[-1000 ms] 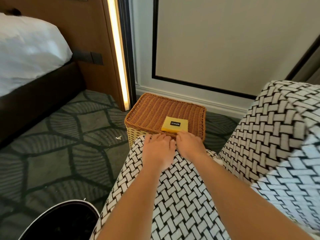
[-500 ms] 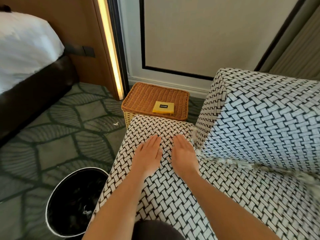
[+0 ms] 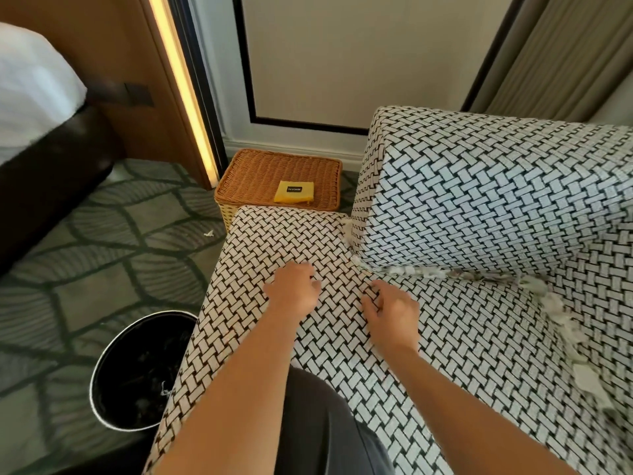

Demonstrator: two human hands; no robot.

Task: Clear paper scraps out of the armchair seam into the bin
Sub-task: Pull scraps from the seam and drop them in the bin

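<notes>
The armchair seat has a black-and-white woven pattern. White paper scraps line the seam under its arm cushion, and more paper scraps fill the seam along the back on the right. My left hand and my right hand hover over the seat's front corner with fingers loosely curled, holding nothing. Both hands are left of the scraps. A black round bin stands on the carpet left of the chair, with dark contents and a small white scrap inside.
A wicker basket with a yellow packet on its lid stands behind the seat by the wall. A bed is at the far left. One paper scrap lies on the patterned carpet.
The view has swung right and down, showing the chair's seams and the bin. Both hands drew back from the seat's far edge, moved apart, and their fingers curled.
</notes>
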